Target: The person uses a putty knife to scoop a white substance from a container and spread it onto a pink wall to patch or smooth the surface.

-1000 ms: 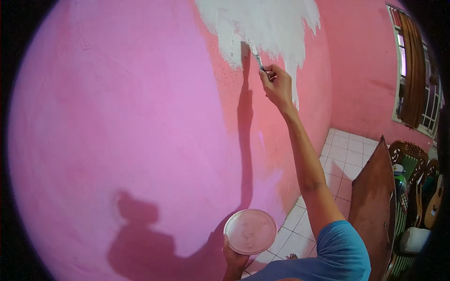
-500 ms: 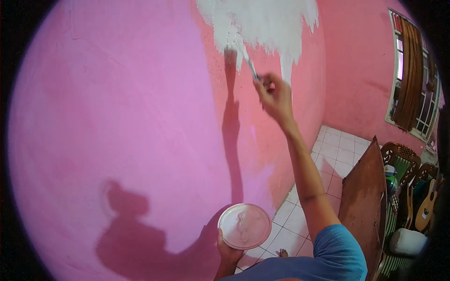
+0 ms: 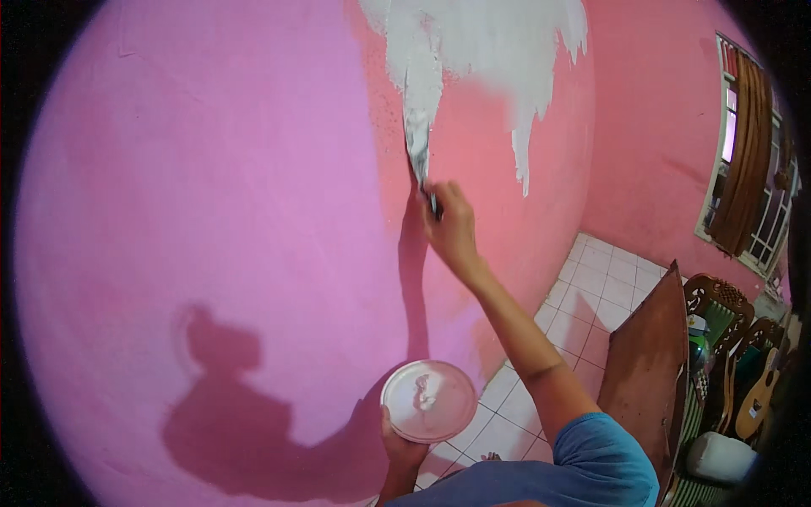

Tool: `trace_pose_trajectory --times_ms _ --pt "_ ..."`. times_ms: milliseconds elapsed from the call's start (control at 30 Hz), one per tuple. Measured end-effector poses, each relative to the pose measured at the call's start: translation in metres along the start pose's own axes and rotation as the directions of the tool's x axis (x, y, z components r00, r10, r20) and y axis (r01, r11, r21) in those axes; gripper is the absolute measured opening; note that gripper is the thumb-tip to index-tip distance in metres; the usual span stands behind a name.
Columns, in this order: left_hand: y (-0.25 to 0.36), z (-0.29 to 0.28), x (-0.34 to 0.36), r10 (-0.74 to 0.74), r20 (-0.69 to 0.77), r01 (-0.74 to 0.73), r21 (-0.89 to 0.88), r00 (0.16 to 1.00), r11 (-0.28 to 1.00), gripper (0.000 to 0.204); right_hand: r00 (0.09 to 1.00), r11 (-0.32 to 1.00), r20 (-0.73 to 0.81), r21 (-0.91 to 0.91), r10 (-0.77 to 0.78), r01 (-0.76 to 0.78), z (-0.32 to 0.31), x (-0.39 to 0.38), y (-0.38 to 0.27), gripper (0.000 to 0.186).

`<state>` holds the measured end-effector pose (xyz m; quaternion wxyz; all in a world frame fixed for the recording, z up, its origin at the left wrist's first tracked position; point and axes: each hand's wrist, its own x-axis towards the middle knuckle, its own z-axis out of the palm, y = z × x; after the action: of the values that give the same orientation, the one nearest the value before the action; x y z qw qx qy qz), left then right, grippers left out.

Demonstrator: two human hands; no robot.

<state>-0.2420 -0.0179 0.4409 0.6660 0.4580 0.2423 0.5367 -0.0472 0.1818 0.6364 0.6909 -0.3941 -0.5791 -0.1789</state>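
Note:
My right hand [image 3: 454,226] is closed round the dark handle of a putty knife [image 3: 417,150]. Its blade, smeared with white, lies against the wall at the lower end of a white strip. Above it a large ragged patch of white filler [image 3: 481,42] covers part of the salmon-pink wall [image 3: 477,135]. Lower down, my left hand [image 3: 401,446] grips the edge of a round, pale plastic lid [image 3: 448,397], thumb on the rim and fingers underneath. A small lump of white filler [image 3: 425,393] sits on the lid's middle.
Purple-pink wall [image 3: 211,169] fills the left side, with my shadow on it. A brown wooden board [image 3: 642,346] leans at the right, before carved chairs [image 3: 718,296], a guitar [image 3: 758,393] and a whitish cushion [image 3: 722,456]. White tiles [image 3: 574,313] floor the room; a curtained window [image 3: 743,152] is far right.
My right hand has moved down and a little left with the putty knife, and the white strip now reaches lower on the wall. The lid has shifted slightly left in view, still in my left hand.

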Motion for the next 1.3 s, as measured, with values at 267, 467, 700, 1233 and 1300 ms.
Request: trace_pose_trajectory --times_ms 267,467,700,1233,1300 --pt "-0.014 0.023 0.007 -0.276 -0.162 0.12 -0.62 0.947 0.776 0.063 0.996 0.995 -0.064 0.078 0.061 -0.056 -0.07 0.084 0.007 0.013" --pt "-0.044 0.033 -0.006 -0.243 -0.111 0.087 -0.729 0.964 0.679 0.061 0.999 1.0 -0.049 0.024 -0.011 0.012 -0.051 0.107 0.045 0.014" --pt "-0.043 0.072 0.015 -0.255 -0.204 0.059 -0.661 0.945 0.748 0.061 0.972 0.982 0.191 0.108 0.134 -0.156 -0.113 0.01 0.054 0.021" --pt "-0.118 0.235 0.11 -0.061 -0.158 -0.022 -0.476 0.985 0.879 0.063 0.947 0.933 -0.124 0.171 -0.297 0.315 -0.166 0.296 0.149 0.028" --pt "-0.114 0.253 0.115 -0.125 -0.155 -0.013 -0.677 0.98 0.736 0.063 0.951 0.936 -0.136 0.185 -0.277 0.299 -0.163 0.306 0.149 0.029"
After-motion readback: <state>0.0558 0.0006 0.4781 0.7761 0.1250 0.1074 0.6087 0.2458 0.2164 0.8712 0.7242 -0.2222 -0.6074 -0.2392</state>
